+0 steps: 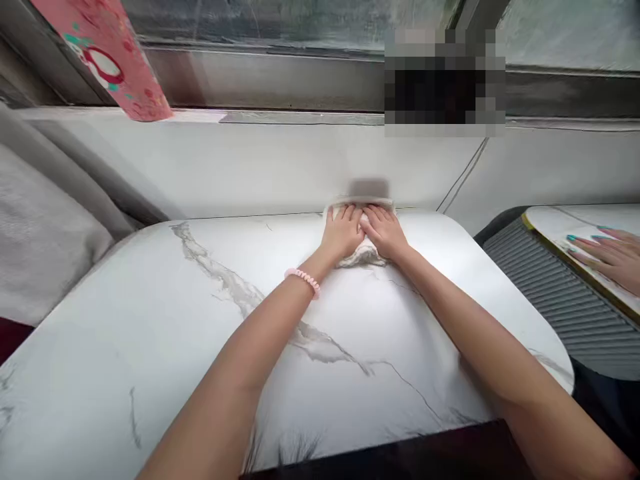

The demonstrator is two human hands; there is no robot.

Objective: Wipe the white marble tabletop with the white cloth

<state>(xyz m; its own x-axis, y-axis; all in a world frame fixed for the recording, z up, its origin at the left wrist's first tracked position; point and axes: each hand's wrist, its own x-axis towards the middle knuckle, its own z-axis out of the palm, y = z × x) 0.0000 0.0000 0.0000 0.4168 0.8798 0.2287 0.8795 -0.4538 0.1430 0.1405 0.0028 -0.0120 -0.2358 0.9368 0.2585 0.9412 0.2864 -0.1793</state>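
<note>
Both hands lie side by side on a folded white cloth [367, 253] at the far edge of a white marble-patterned table [175, 320]. My left hand [344, 233], with a pink coiled band on its wrist, rests flat with its fingers stretched forward over the cloth. Beside it, my right hand [385, 232] also presses down flat, fingers extended. The two hands meet near the thumbs. The cloth's far edge is at the wall, and its crumpled near edge shows below the hands.
A white wall [250, 167] stands behind the table under a window. At upper left is a pink patterned object [120, 73] on the sill. A grey cover [45, 220] drapes at left. Another person's hand [613, 257] rests on a second marble-patterned table [560, 223] at right.
</note>
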